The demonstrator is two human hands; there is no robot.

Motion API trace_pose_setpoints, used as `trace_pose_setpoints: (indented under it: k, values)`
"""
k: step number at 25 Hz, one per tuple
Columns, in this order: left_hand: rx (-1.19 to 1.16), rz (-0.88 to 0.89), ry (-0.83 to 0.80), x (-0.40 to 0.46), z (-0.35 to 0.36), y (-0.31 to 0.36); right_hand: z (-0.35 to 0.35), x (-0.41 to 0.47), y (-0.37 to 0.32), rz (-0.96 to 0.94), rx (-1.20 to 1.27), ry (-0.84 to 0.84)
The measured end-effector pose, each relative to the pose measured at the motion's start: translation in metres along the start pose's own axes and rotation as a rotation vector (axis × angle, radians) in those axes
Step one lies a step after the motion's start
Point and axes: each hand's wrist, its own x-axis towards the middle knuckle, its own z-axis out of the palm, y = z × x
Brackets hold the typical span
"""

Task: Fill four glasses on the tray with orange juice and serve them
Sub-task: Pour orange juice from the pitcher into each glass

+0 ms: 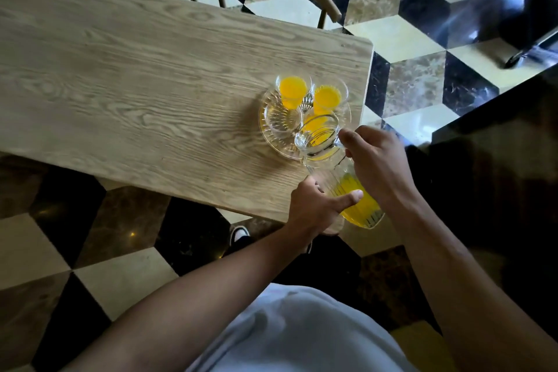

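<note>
Pouring juice: the fourth glass is left.
Right hand (377, 166) grips the jug (338, 169) handle, left hand (317, 208) steadies its belly. On the tray (271, 136) right of centre, three glasses seem filled; tip slowly over the empty glass (282, 119).

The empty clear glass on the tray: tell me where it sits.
In the head view, the empty clear glass stands on the left side of the round clear glass tray, near the wooden table's right end, beside three glasses holding orange juice.
</note>
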Motion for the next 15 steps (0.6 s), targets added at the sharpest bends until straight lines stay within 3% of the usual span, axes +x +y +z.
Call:
trace_pose_setpoints:
  k: [15]
  values:
    - [0.104, -0.058, -0.436, 0.062, -0.066, 0.003, 0.059, 0.032, -0.031, 0.299, -0.053, 0.275]
